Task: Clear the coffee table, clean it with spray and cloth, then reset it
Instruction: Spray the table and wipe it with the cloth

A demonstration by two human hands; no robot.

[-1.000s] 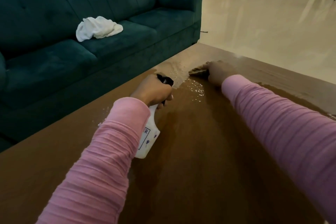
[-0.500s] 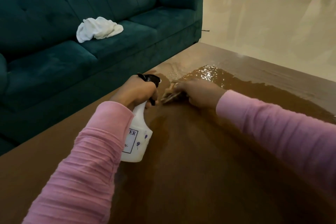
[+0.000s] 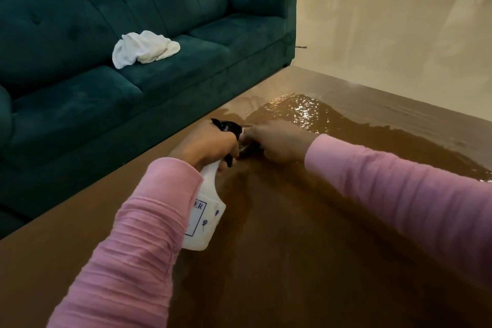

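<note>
Drawn back from the far wet patch, the right hand [image 3: 277, 141] now lies knuckles-up against the black trigger head, fingertips hidden, so its grasp cannot be told. Beside it the left hand [image 3: 210, 146] grips the neck of a smooth white plastic spray bottle [image 3: 207, 218], tilted over the glossy brown bench [image 3: 292, 261]. A wet sheen [image 3: 306, 112] glints beyond. A crumpled white cloth [image 3: 145, 48] lies on the tufted teal sofa [image 3: 80, 104], well apart.

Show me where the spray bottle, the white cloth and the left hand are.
spray bottle [image 3: 205, 221]: head view, white body.
white cloth [image 3: 145, 48]: head view, crumpled middle.
left hand [image 3: 210, 145]: head view, back of the hand.
</note>
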